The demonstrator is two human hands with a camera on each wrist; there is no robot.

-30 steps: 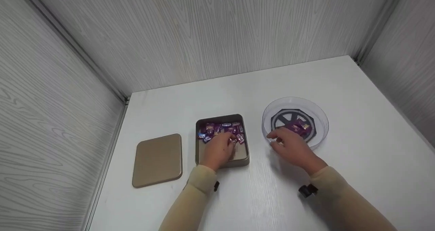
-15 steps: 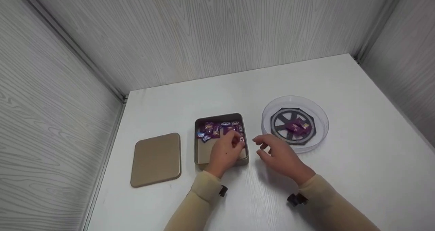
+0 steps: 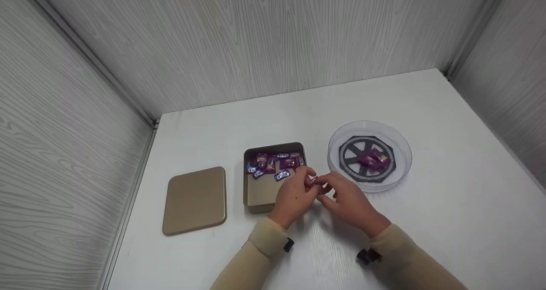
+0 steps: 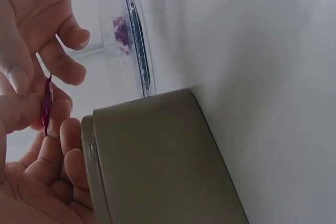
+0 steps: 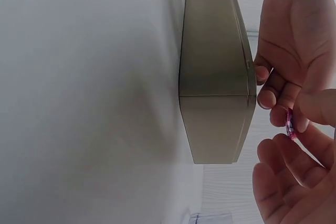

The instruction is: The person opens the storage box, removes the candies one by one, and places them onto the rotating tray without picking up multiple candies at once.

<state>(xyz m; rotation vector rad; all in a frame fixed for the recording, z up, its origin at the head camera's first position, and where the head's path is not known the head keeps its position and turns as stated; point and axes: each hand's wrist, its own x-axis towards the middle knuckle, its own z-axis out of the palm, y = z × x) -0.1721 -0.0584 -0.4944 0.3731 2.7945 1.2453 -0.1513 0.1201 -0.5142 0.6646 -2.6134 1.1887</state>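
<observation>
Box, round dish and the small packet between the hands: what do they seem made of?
Box: probably coated metal, satin gold-brown; even sheen and a raised band below the rim, though plastic is possible.
Round dish: likely smooth clear plastic; see-through wall, but glass isn't ruled out.
Packet: apparently thin plastic film, glossy; flat, tapered end. Its contents are hidden.

Beige long sleeves (image 3: 251, 266), rounded cuffs (image 3: 268, 238), small black wrist devices (image 3: 369, 256), bare hands (image 3: 294, 199)
</observation>
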